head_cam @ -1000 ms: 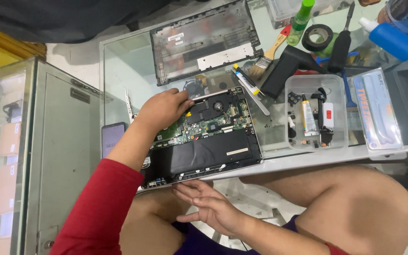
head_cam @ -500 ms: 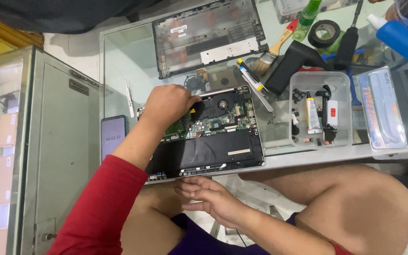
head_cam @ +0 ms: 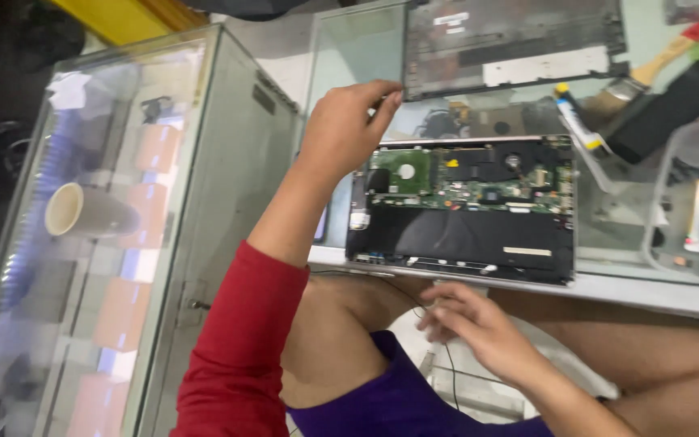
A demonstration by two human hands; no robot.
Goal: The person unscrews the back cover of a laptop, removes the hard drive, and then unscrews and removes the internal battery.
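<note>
An opened laptop (head_cam: 463,235) lies bottom-up on the glass counter, its green circuit board and black battery exposed. My left hand (head_cam: 348,129), on a red-sleeved arm, is raised above the laptop's left corner. Its thumb and forefinger are pinched together close to the corner of the detached black bottom cover (head_cam: 519,44), and I see nothing between them. Below the counter's front edge, my right hand (head_cam: 472,325) hovers over my lap with fingers loosely spread, holding nothing. A thin black cable (head_cam: 446,364) hangs beside it.
A glass display cabinet (head_cam: 228,162) stands at the left with a white paper cup (head_cam: 82,212) lying on top. Right of the laptop are a clear plastic box (head_cam: 689,210) of small parts, a brush (head_cam: 649,69), a white tube (head_cam: 578,123) and a black block (head_cam: 681,101).
My left hand has lifted off the laptop's board and moved up and left toward the cover's corner. The view has swung left and closer. My right hand stays near my lap.
</note>
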